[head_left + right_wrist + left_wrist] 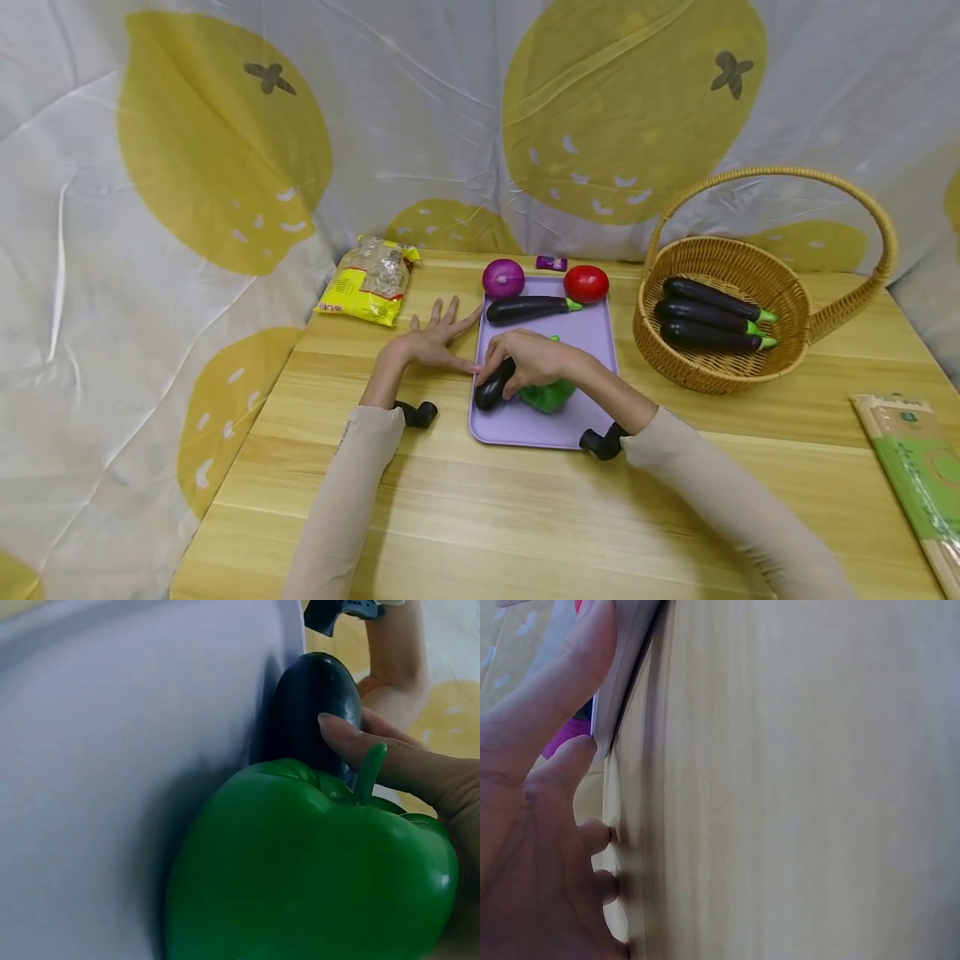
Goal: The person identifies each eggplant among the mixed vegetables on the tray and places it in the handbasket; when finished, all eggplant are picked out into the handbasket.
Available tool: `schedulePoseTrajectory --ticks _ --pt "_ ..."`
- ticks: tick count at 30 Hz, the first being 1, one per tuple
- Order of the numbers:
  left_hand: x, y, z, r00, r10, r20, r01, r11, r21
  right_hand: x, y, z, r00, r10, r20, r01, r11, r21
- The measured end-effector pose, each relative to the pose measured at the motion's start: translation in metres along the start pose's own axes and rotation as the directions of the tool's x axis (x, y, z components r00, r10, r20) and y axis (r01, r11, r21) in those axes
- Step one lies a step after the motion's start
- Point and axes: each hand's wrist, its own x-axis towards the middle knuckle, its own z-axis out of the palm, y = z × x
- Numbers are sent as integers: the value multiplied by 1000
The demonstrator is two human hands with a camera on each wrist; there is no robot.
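Pinching a dark eggplant, the right hand is partly hiding a green pepper on a lilac tray. The eggplant is lying near left; another eggplant, an onion and a tomato are sitting farther. The left hand, fingers spread, is touching the tray's left edge. Rightward, a basket is holding three eggplants.

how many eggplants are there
5: three eggplants in the basket, one eggplant on the far part of the tray, one held eggplant in the right hand. More may be hidden beneath those in the basket.
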Motion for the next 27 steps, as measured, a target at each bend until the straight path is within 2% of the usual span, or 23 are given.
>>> schedulePoseTrajectory --ticks 3,10,15,21,27 --pt "1 0 0 1000 3 1 -3 1000 -1 1 2 0 1000 -21 14 21 1000 -6" --pt "1 -2 0 1000 2 5 -2 1000 -7 -1 3 -1 992 -122 33 123 992 -21" --pt "1 -2 -1 1000 1 5 -1 1000 -5 -7 1 -7 985 -170 -9 170 985 10" --pt "1 -2 -1 1000 -7 12 7 1000 1 -18 -3 -23 968 -235 -86 234 972 -17" --pt "2 -1 -1 1000 -16 10 16 1000 2 -32 -4 -42 967 -217 -136 219 976 -1"
